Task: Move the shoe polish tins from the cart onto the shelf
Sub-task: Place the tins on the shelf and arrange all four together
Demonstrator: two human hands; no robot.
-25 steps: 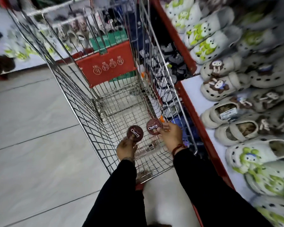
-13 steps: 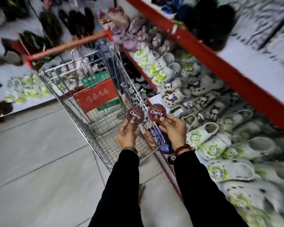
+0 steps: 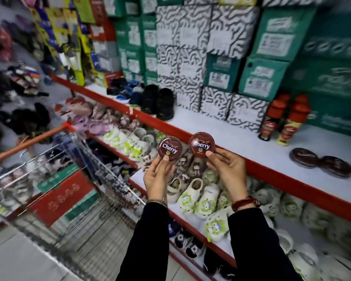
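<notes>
Both hands have risen from the wire cart [image 3: 49, 179]: left hand [image 3: 157, 177] and right hand [image 3: 227, 169] each pinch a round maroon "Cherry" tin [image 3: 169, 148] [image 3: 201, 145] mid-frame, before the red-edged white shelf [image 3: 251, 153].

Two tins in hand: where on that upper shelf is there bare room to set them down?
The upper shelf is bare between the black shoes and the polish bottles, in front of the patterned boxes. A smaller patch lies before the bottles, left of the two tins already there. The clog shelf below is crowded.
</notes>
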